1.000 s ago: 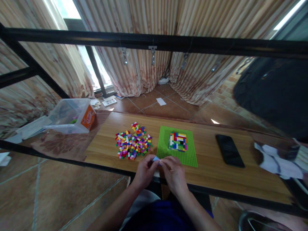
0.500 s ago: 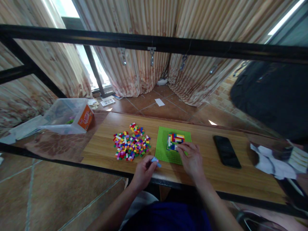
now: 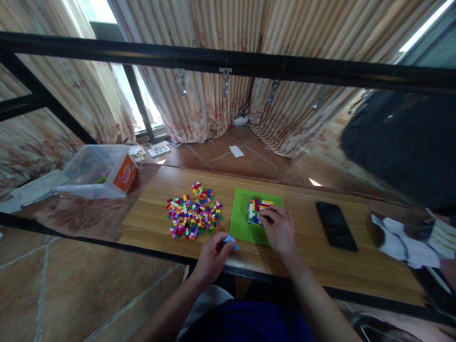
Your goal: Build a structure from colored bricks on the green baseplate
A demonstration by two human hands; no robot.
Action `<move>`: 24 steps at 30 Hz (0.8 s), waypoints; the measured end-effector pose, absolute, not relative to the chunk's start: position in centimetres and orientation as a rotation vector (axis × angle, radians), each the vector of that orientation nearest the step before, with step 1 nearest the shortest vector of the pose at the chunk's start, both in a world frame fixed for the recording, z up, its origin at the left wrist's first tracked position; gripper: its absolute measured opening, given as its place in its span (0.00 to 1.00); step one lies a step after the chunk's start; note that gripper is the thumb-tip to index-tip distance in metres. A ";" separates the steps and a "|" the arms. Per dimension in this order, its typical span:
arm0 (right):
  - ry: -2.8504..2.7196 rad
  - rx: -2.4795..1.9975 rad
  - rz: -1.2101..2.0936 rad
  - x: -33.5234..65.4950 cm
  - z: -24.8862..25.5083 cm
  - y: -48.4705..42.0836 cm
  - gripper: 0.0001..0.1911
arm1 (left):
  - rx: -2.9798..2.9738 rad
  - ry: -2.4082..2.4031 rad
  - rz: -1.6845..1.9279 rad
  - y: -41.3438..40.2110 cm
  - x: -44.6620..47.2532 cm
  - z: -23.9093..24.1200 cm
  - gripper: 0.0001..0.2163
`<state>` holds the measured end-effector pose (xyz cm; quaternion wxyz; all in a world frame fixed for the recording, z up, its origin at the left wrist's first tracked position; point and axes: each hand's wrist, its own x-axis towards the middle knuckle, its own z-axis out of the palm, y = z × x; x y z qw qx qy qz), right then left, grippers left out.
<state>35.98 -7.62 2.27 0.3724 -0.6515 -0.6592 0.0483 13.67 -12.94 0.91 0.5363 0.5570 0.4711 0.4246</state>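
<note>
My left hand point(image 3: 213, 251) is closed over the table's near edge, pinching a light-blue toy brick piece point(image 3: 231, 241); whether it is one brick or a few I cannot tell. On a green studded baseplate point(image 3: 238, 228) stands a small multicoloured brick build point(image 3: 257, 204) with white, red, yellow and blue parts. My right hand point(image 3: 280, 230) reaches over the build's near right side, thumb and fingers pinched together at its blue part. What lies between those fingertips is too small to make out, and the hand hides part of the build.
Left of the baseplate spreads a pile of loose toy bricks point(image 3: 194, 213). A black phone point(image 3: 337, 225) lies to the right, with white papers point(image 3: 406, 242) beyond it. At the far left sits a clear plastic bin point(image 3: 96, 166). A black metal bar point(image 3: 206, 59) crosses in front.
My right hand has shifted slightly to the left over the build, its fingers drawn closer together. My left hand still holds the light-blue piece in nearly the same place.
</note>
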 end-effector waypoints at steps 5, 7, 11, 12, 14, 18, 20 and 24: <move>-1.694 -1.669 0.079 35.7 1.9 -7.7 0.12 | 1.319 1.117 0.997 -13.0 13.7 0.6 0.11; -1.705 -1.667 0.053 35.7 1.8 -7.9 0.12 | 1.306 1.107 0.998 -13.0 13.7 0.5 0.11; -1.727 -1.655 -0.002 35.8 1.8 -8.4 0.11 | 1.290 1.103 1.003 -13.0 13.7 0.5 0.11; -1.732 -1.650 -0.019 35.8 1.8 -8.6 0.11 | 1.286 1.103 1.004 -13.0 13.7 0.6 0.11; -1.749 -1.644 -0.054 35.8 1.9 -8.9 0.12 | 1.280 1.104 0.999 -13.0 13.7 0.7 0.11; -1.802 -1.645 -0.098 35.4 1.9 -9.5 0.13 | 1.278 1.104 0.990 -12.9 13.7 0.8 0.11; -1.817 -1.653 -0.107 35.2 1.8 -9.7 0.13 | 1.268 1.106 0.993 -13.0 13.7 0.8 0.11; -1.828 -1.681 -0.136 34.8 1.7 -9.9 0.14 | 1.249 1.093 0.989 -13.0 13.7 0.7 0.11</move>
